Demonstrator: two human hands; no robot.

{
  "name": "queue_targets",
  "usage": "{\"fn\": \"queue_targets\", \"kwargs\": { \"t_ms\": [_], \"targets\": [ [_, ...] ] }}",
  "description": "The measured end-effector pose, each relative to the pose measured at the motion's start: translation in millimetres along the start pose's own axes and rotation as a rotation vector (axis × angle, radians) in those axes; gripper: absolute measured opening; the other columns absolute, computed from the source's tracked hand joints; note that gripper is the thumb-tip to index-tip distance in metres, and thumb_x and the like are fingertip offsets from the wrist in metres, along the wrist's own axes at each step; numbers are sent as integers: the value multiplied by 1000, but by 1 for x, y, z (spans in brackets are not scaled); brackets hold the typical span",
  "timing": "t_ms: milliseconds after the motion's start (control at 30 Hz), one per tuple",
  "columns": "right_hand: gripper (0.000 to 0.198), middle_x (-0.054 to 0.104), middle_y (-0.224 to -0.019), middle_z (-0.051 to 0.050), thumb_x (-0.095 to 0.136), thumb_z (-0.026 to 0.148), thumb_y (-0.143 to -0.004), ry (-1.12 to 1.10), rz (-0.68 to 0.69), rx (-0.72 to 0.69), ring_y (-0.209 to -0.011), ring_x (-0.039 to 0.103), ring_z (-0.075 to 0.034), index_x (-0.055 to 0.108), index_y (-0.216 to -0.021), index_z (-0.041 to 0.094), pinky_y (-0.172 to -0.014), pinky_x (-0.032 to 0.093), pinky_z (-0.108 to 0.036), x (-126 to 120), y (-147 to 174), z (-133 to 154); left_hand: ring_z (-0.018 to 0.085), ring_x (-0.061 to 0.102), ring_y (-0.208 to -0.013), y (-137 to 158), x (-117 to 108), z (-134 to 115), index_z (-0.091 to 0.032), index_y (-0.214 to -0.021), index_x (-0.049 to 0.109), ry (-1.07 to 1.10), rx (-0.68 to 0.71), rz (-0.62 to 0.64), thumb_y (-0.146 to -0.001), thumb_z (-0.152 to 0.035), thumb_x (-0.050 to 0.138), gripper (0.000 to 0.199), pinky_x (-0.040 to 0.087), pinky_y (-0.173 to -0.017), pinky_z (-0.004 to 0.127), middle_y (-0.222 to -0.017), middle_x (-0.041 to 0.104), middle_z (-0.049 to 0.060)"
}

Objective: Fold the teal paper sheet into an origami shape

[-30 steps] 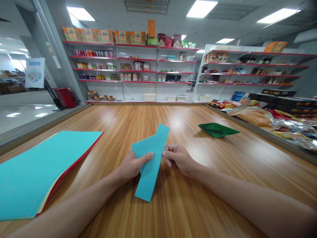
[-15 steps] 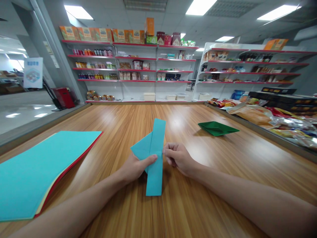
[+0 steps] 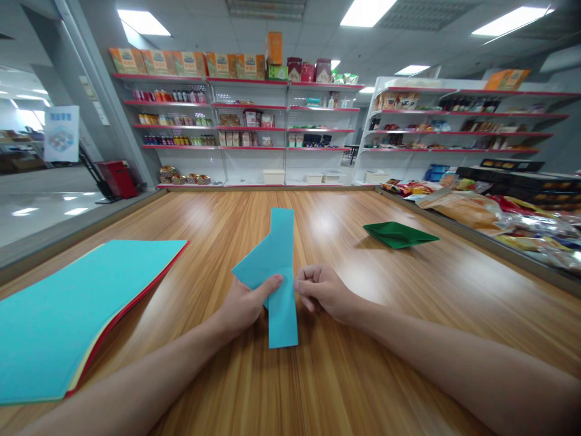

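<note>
A folded light-blue sheet of paper is held up above the table, with a long upright strip and a pointed flap sticking out to the left. My left hand grips it from the left, thumb pressed flat on the front and the other fingers hidden behind. At the strip's right edge, my right hand is closed, its thumb and curled index finger pinching the edge near mid-height. To the right, a folded green paper shape with pointed ends lies on the wooden table.
A stack of coloured paper sheets, blue on top with red and cream edges below, lies at the left. Packaged snacks and black boxes fill the area beyond the table's right rim. Stocked shelves stand behind.
The folded blue paper has moved slightly up and left, and its strip has turned a little to the left at the top. Both hands keep nearly the same hold.
</note>
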State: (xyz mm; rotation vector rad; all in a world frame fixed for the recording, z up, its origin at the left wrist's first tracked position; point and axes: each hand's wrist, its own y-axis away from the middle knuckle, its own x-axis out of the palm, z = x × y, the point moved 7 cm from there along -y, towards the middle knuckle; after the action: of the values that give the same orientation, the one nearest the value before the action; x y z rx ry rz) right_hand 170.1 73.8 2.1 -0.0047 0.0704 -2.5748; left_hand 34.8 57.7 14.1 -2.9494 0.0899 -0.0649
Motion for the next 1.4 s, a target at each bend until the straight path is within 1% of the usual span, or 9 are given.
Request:
{"fn": "queue_targets", "kwargs": {
  "t_ms": [233,533,633,733,933,1133,1267,1333,1400],
  "targets": [
    [15,50,-39,6,54,19,-71,37,83,-23,-35,36,-5,50,-57,16,-37,23,-19,7,0,1,22,65,-77,0,-8,-5,-16,-77,63,-36,102,-149,-69,-36,67,21,53,-75,34,-80,70,6],
    [9,51,-40,6,53,14,-70,64,152,8,-35,39,-5,53,-61,15,-39,24,-19,11,0,-3,23,64,-76,1,-18,-20,-20,-69,62,23,135,-333,-64,-30,72,15,53,-74,34,-76,69,5],
    [9,52,-40,6,54,14,-70,81,153,23,-35,38,-5,53,-61,15,-38,23,-19,11,0,-5,20,60,-57,0,-22,-22,-21,-58,55,84,108,-387,-58,-26,76,22,52,-56,30,-59,63,2],
    [9,51,-40,6,55,15,-70,71,144,44,-34,37,-4,53,-61,15,-37,23,-18,11,0,-5,13,46,-36,-1,-22,-18,-22,-53,46,162,68,-395,-56,-29,77,32,40,-35,26,-44,50,-4],
    [10,49,-39,7,57,15,-71,32,128,48,-33,36,-3,54,-61,14,-37,25,-16,9,0,-5,10,44,-33,-3,-25,-6,-20,-55,46,214,63,-433,-60,-30,75,31,36,-31,22,-43,47,-6],
    [9,51,-41,6,59,16,-70,102,191,69,-34,40,-4,57,-61,14,-36,26,-17,12,4,-7,8,49,-42,-20,-53,12,-18,-75,52,383,50,-587,-59,-23,74,28,39,-37,19,-58,53,-7],
    [13,50,-41,6,61,22,-73,56,83,51,-35,38,-4,60,-65,13,-37,24,-18,3,1,-8,8,50,-43,-20,-46,17,-17,-74,52,404,-25,-507,-57,-22,76,30,40,-39,19,-59,55,-7],
    [15,51,-42,5,62,25,-74,15,111,43,-37,38,-5,61,-67,12,-38,24,-19,5,0,-8,9,49,-43,-16,-34,17,-17,-71,51,338,-58,-402,-59,-27,77,30,41,-40,20,-57,54,-7],
    [17,53,-44,4,63,27,-75,-11,160,43,-39,40,-6,60,-67,13,-39,24,-19,9,0,-7,11,54,-50,-12,-24,13,-16,-75,55,276,-21,-310,-62,-30,76,29,47,-48,23,-64,60,-4]
  ]
}}
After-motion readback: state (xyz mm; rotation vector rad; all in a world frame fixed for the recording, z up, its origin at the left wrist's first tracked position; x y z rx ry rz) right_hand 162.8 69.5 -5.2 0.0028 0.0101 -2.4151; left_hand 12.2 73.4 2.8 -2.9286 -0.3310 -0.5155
